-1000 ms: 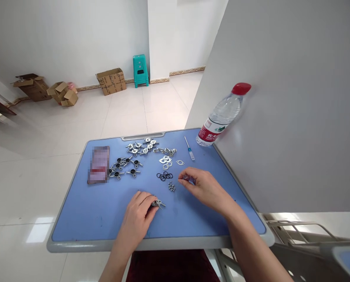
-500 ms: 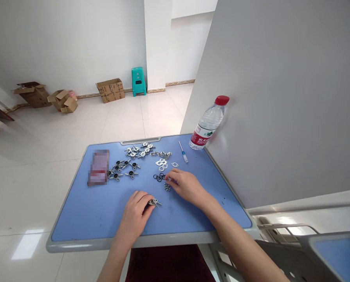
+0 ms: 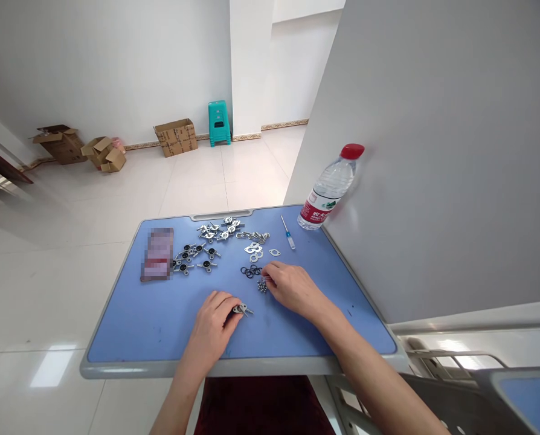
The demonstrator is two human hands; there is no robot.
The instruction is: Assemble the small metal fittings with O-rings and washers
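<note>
The left hand (image 3: pixel 211 332) closes its fingers on a small silver three-armed metal fitting (image 3: pixel 241 309), held above the middle of the blue desk (image 3: pixel 138 338). The right hand (image 3: pixel 292 289) curls its fingers at a heap of tiny screws (image 3: pixel 262 286) beside black O-rings (image 3: pixel 250 272); any grip there cannot be told.

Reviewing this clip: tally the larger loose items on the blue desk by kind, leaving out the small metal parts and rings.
Water bottle with red cap: 1
Small screwdriver: 1
Pixelated flat packet: 1
Total: 3
</note>
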